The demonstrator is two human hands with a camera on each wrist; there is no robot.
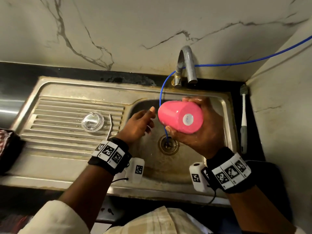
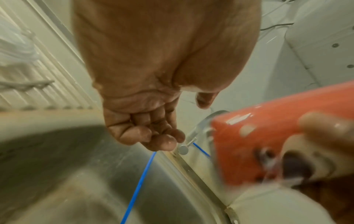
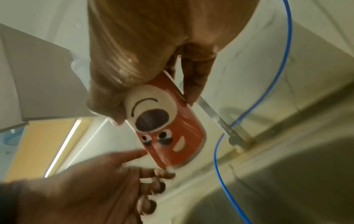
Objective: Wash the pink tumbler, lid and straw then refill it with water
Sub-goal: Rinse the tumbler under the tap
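Where a marble-veined wall (image 1: pixel 118 31) meets a dark tabletop (image 1: pixel 20 73), a steel sink (image 1: pixel 70 85) fills most of the view, with a tap (image 1: pixel 187 65) at its back edge and a thin blue tube (image 1: pixel 161 92) running down to the drain (image 1: pixel 168 144). On the ribbed drainboard lie the clear lid (image 1: pixel 92 122) and, just beside it, the bent metal straw (image 1: pixel 110 126). Over the basin the right hand (image 1: pixel 200 132) grips the pink tumbler (image 1: pixel 179 117), tipped with its base toward the camera. The left hand (image 1: pixel 137 125) hangs near the tumbler's rim, its fingers (image 2: pixel 162 141) loosely curled and holding nothing.
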